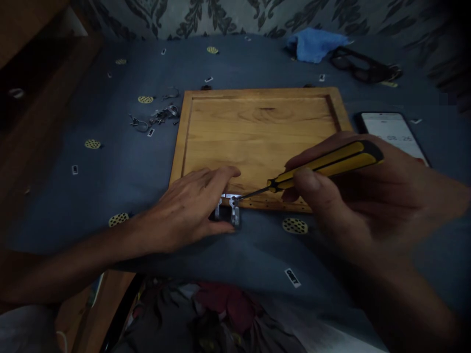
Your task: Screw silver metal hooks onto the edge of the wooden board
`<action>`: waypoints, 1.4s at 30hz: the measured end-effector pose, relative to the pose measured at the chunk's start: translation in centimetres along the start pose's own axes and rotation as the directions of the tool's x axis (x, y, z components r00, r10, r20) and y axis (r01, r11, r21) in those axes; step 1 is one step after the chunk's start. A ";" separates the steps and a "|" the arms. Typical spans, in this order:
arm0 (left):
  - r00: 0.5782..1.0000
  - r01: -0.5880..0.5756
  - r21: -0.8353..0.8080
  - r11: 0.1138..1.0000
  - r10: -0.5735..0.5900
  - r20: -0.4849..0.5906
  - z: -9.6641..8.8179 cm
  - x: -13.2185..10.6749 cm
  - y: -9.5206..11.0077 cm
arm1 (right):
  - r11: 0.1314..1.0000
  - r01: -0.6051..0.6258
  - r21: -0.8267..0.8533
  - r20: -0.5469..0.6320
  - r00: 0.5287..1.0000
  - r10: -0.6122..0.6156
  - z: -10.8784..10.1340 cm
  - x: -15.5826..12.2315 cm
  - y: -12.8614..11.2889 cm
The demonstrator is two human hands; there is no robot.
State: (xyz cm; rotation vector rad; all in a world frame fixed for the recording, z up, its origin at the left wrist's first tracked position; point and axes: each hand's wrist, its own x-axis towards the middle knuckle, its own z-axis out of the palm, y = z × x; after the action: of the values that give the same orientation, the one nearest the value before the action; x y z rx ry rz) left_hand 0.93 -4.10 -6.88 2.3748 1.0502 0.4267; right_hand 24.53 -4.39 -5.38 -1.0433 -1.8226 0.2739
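A wooden board with a raised border lies flat on the blue-grey cloth. At its near edge sits a small shiny metal bracket with two prongs that stick out past the wood. My left hand steadies it, fingers on the board above and thumb at the lower end; part of the bracket is hidden behind that hand. My right hand grips a yellow and black screwdriver, whose thin shaft slants down left to the bracket, its tip at one of the holes. Small dark holes run along the wood's near edge.
A small heap of loose metal pieces lies left of the board. A phone is at the right, partly behind my right hand. Dark glasses and a blue cloth lie at the back, near the patterned wall.
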 end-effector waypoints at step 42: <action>1.000 0.019 0.051 0.999 -0.018 -0.023 0.4 0.5 0.3 | 0.996 0.028 0.086 0.138 0.990 -0.040 -0.2 0.6 -1.5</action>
State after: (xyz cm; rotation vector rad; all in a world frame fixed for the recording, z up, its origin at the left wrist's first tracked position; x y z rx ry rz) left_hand 1.60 -4.05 -6.95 2.4083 1.1048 0.4255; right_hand 23.82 -4.91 -3.95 -0.9538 -1.9352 0.4083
